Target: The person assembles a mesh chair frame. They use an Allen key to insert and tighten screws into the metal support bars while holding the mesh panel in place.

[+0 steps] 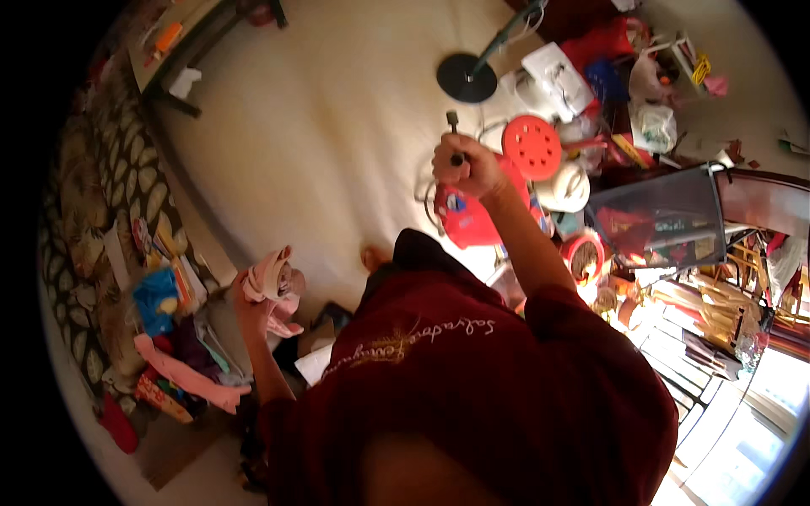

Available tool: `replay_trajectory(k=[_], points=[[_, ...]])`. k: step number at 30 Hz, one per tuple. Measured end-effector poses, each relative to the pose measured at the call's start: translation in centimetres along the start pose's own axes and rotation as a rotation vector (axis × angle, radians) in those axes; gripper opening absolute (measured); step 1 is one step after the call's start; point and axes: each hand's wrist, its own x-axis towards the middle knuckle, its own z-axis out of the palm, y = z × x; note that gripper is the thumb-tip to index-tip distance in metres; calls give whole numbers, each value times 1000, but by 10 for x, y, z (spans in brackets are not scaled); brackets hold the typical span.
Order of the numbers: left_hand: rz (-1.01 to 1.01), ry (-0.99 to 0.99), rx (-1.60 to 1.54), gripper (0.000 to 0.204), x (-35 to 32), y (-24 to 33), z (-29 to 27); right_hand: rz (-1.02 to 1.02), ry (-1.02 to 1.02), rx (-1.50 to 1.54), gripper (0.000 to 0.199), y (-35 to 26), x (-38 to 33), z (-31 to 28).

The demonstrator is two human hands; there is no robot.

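Observation:
I look down over my dark red shirt at a cream floor. My right hand [466, 166] is raised ahead of me, fingers closed round a thin dark rod-like tool [453, 126] that sticks up from the fist. Just beneath that hand lies a red plastic item [467, 221]. My left hand [253, 291] is out to the left, gripping a bunch of pink and white cloth [272, 277]. More pink cloth [187, 375] trails over the pile below it.
A black round stand base with a green pole [467, 78] stands ahead. A red perforated stool [531, 145], white appliances [557, 80] and a dark mesh basket [658, 215] crowd the right. A patterned sofa [118, 211] with piled clothes lines the left.

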Motion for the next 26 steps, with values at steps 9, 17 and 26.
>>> replay_trajectory(k=[9,17,26], points=[[34,55,-786,55,205,69,-14,50,197,140,31,-43,157,-9],[-218,-104,-1257,42,348,133,73,229,689,-252,31,-148,350,-39],[-571,-4,-1256,48,535,212,173,-90,783,-640,32,-297,555,-77]])
